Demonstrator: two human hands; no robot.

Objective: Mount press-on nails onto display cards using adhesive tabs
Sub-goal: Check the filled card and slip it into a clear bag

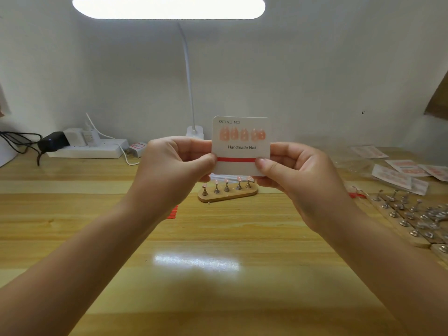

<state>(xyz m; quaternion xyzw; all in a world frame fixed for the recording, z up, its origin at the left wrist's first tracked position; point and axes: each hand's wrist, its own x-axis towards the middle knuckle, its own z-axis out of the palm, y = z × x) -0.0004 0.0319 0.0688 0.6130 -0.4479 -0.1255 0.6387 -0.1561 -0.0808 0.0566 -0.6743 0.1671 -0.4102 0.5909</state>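
I hold a white display card (241,151) upright above the table, printed "Handmade Nail". Several pink press-on nails (242,134) sit in a row along its top. A red adhesive strip (236,159) runs across its lower part. My left hand (178,163) pinches the card's left edge at the strip's end. My right hand (294,177) pinches the right edge at the strip's other end. Behind and below the card stands a wooden nail holder (226,192) with several pink nails on metal stems. A red tab sheet (172,212) peeks out beside my left wrist.
A lamp (194,132) stands at the back centre, a power strip (89,149) with plugs at back left. At the right lie finished cards in bags (402,173) and wooden holders with metal stems (412,219). The wooden table (194,287) spreads in front.
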